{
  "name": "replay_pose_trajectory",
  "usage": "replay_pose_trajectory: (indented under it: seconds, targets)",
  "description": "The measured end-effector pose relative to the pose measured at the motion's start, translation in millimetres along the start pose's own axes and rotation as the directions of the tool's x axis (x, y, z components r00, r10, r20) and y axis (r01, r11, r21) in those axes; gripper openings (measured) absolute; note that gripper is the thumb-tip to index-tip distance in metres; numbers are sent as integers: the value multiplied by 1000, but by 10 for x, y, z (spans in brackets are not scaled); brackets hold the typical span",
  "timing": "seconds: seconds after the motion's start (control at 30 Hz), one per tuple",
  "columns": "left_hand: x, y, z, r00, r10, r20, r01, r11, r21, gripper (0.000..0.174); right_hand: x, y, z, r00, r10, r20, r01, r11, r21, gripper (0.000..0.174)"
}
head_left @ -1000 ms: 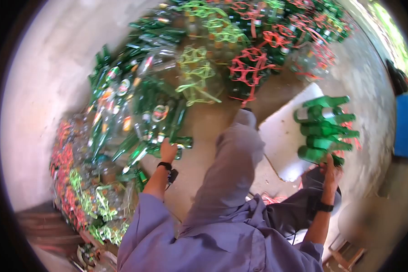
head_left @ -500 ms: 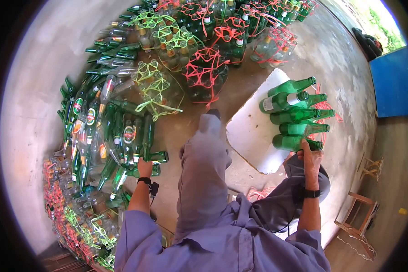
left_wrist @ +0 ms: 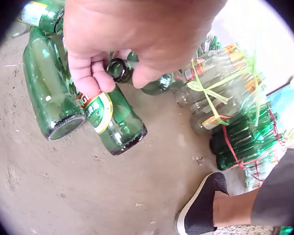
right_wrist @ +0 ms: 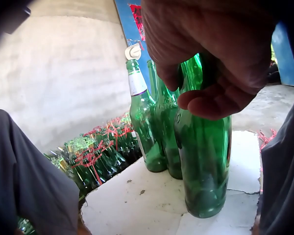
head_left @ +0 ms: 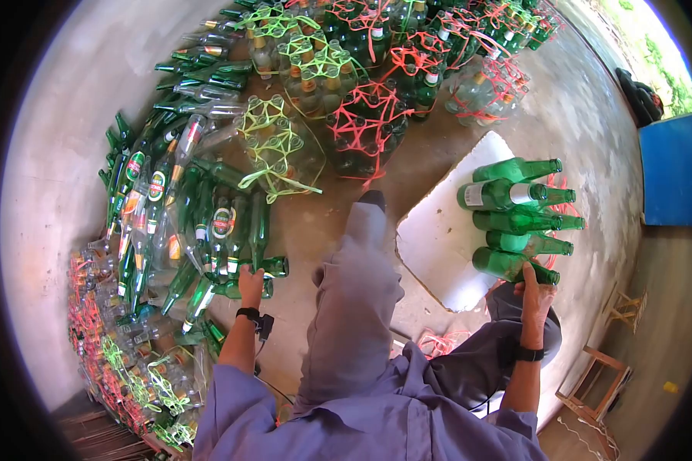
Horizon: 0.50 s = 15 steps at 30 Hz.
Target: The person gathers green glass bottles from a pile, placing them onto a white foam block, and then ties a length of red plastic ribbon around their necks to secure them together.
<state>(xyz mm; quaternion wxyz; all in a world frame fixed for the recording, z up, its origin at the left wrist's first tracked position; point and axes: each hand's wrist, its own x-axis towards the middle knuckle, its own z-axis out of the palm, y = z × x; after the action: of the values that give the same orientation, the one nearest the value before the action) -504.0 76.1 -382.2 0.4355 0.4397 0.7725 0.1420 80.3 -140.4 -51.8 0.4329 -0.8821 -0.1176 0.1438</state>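
My right hand (head_left: 537,298) grips the neck of a green glass bottle (right_wrist: 205,166) that stands upright on a white board (head_left: 442,230). Several more green bottles (head_left: 519,223) stand close beside it, one with a white neck label. On the other side, my left hand (head_left: 250,288) is at the near edge of a heap of lying bottles (head_left: 154,200). Its fingers and thumb close around the dark mouth of a green bottle (left_wrist: 118,71), whose body is mostly hidden by the hand. Just below the fingers lies a green bottle with a red and white label (left_wrist: 112,120).
Bottle bundles tied with green string (head_left: 277,150) and red string (head_left: 367,127) stand ahead on the concrete floor. More tied bundles (head_left: 115,346) lie at the left. A wooden stool (head_left: 596,384) is at the right, and a blue panel (head_left: 673,169) stands by the wall.
The head view has swung, shifting the scene left and then slightly back right. My right hand stays at the same bottle's neck, and my left hand stays at the heap's edge.
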Motion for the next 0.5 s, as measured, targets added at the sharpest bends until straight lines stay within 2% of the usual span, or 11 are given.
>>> replay_pose_trajectory:
  seconds: [0.03,0.1,0.13,0.2,0.23,0.3,0.33,0.37,0.43,0.47,0.5]
  targets:
    - [-41,36,-35,1000,-6,-2,6,1000,0,48,4,5,2,1000,0,5,0,1000,-3,34]
    - [-102,74,-90,954,299,-24,-295,951,90,46,21,20,1,1000,18,12,-18,1000,12,35]
    - [-204,227,-148,955,294,-25,-291,952,92,46,11,7,13,1000,19,16,-19,1000,9,35]
    - [-459,715,-271,948,316,-34,-300,925,232,42,-16,-30,37,1000,-11,-9,12,999,51,34]
    - [-407,703,-298,948,316,-36,-299,925,234,42,-14,-34,45,1000,-11,-7,11,999,53,34]
    - [-310,724,-364,864,485,-132,-438,855,278,40,-14,-31,43,1000,-6,-16,7,999,50,34]
    - [-454,1000,-451,895,428,-126,-384,884,267,35,-12,-29,41,1000,-4,-20,5,999,53,34]
    - [-453,1098,-508,893,433,-123,-390,881,268,35,-7,-33,38,1000,22,-8,-21,999,40,34]
    - [-397,1187,-609,852,493,-178,-444,859,253,31,-3,-33,29,999,52,-5,-51,998,31,33]
    - [-391,1226,-629,798,543,-260,-487,836,251,25,-1,-25,38,998,58,-1,-58,998,40,33]
    - [-428,1305,-676,794,551,-255,-496,831,252,25,2,-28,45,998,63,3,-63,997,49,32]
